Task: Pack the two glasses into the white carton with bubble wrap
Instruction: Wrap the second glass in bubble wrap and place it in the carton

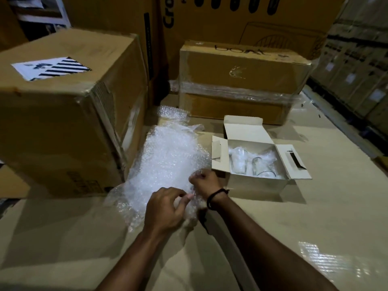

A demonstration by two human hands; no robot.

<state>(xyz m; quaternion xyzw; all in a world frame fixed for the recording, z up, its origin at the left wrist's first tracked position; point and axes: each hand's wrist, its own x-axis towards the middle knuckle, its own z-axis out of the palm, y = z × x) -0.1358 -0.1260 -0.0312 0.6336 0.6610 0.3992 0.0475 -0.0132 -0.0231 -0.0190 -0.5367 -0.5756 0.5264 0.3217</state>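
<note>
Left hand (165, 208) and right hand (204, 182) close together, fingers (184, 197) curled, pinching.

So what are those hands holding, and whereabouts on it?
Both hold the clear, crinkled sheet of bubble wrap at its near right corner: the left hand pinches the near edge, the right hand grips the edge just beyond it.

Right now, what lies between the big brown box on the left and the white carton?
Head view: the bubble wrap sheet lies between the brown box and the white carton; left hand and right hand grip its near end.
</note>
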